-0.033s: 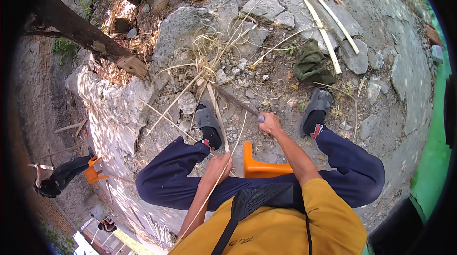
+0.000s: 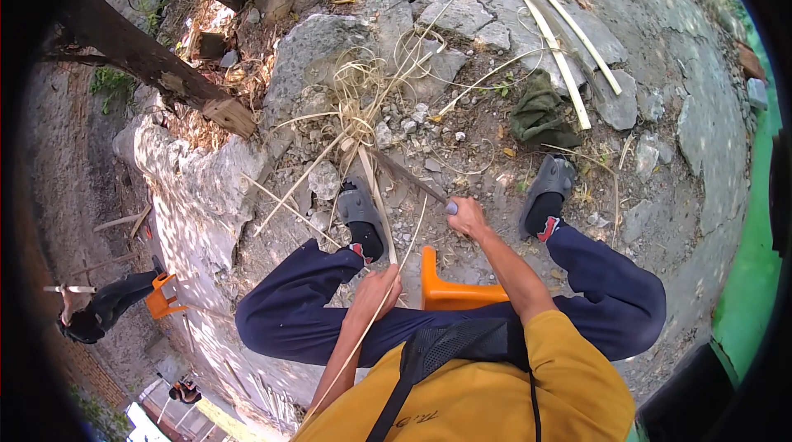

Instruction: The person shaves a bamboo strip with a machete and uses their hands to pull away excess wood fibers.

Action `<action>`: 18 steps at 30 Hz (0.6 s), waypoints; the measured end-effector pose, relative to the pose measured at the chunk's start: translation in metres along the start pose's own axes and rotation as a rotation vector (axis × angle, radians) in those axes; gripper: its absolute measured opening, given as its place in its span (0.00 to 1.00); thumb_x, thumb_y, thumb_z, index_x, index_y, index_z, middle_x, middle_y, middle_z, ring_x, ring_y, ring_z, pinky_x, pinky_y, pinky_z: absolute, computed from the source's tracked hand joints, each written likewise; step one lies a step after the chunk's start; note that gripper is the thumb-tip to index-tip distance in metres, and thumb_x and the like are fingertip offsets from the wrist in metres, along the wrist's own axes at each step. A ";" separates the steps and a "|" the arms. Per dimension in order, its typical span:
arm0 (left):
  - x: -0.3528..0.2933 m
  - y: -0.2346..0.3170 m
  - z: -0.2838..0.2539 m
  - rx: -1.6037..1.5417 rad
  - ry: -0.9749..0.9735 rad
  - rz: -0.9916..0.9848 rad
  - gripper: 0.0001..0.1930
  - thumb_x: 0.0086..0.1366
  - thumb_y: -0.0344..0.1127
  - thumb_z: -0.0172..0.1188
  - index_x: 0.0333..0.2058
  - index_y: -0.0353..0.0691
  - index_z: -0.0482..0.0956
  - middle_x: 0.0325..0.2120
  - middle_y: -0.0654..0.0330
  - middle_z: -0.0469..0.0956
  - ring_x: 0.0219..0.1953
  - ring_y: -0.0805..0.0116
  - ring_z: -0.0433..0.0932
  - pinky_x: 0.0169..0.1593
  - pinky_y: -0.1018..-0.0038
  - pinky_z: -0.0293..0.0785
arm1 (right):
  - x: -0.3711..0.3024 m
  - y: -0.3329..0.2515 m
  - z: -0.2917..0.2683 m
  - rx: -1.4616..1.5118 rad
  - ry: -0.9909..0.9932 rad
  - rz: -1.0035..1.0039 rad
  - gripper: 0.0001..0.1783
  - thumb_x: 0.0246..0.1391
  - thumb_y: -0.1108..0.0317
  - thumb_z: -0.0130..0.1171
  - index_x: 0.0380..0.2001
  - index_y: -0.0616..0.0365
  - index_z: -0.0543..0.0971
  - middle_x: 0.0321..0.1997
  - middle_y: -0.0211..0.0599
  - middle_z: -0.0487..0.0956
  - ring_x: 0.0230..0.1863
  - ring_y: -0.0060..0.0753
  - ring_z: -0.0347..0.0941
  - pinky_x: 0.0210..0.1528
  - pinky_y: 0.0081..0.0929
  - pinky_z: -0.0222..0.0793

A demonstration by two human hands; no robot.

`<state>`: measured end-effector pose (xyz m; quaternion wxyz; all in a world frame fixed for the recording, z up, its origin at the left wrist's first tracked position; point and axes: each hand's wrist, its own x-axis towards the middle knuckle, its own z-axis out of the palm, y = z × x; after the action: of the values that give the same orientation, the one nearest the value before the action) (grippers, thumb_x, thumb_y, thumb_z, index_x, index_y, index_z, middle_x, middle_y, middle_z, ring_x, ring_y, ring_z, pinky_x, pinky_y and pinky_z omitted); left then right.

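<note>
Head view: my left hand [image 2: 375, 293] grips one pale strip [image 2: 381, 207], my right hand [image 2: 469, 217] one knife [image 2: 415, 179]; one green cloth [image 2: 540, 110] lies toward the right edge of the stony ground [image 2: 594, 198].

Two bare hands [image 2: 378, 293] [image 2: 468, 218], one long dark-bladed knife [image 2: 411, 177]
Two grey rubber clogs [image 2: 360, 205] [image 2: 553, 181]; two orange plastic seats [image 2: 458, 297] [image 2: 161, 302], one near, one far left.

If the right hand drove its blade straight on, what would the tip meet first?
Probably the pale strip running up from the left hand; the blade in the right hand seems to end beside it, though depth is unclear.
</note>
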<state>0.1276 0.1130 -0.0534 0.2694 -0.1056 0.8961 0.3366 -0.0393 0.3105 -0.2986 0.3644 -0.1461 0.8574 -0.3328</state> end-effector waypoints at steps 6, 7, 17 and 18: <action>-0.005 0.000 0.003 0.023 0.020 0.036 0.06 0.70 0.33 0.52 0.37 0.37 0.68 0.24 0.46 0.77 0.31 0.39 0.77 0.40 0.52 0.70 | -0.006 0.008 -0.006 0.040 -0.089 -0.012 0.12 0.43 0.62 0.61 0.31 0.57 0.80 0.29 0.54 0.82 0.34 0.64 0.79 0.41 0.53 0.75; -0.004 0.002 0.005 0.022 0.019 0.040 0.06 0.70 0.33 0.52 0.37 0.37 0.68 0.23 0.46 0.77 0.31 0.39 0.77 0.40 0.53 0.70 | 0.002 0.017 -0.001 0.074 -0.085 0.062 0.13 0.42 0.62 0.62 0.31 0.57 0.81 0.30 0.55 0.82 0.35 0.64 0.79 0.41 0.52 0.75; -0.001 0.002 -0.002 -0.084 0.053 -0.054 0.06 0.69 0.33 0.54 0.37 0.36 0.68 0.22 0.40 0.75 0.30 0.34 0.76 0.36 0.45 0.69 | -0.006 0.006 0.002 0.111 -0.044 0.116 0.13 0.45 0.63 0.61 0.34 0.56 0.81 0.32 0.56 0.83 0.38 0.66 0.79 0.44 0.54 0.75; -0.001 0.003 -0.003 -0.101 0.045 -0.059 0.07 0.69 0.33 0.54 0.36 0.36 0.68 0.22 0.40 0.75 0.30 0.34 0.76 0.36 0.45 0.69 | -0.010 0.006 0.002 0.112 -0.043 0.116 0.13 0.45 0.63 0.61 0.34 0.56 0.81 0.32 0.56 0.83 0.38 0.66 0.79 0.44 0.54 0.75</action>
<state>0.1261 0.1133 -0.0494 0.2535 -0.1530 0.8803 0.3706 -0.0314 0.3183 -0.2982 0.4089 -0.0828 0.8365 -0.3553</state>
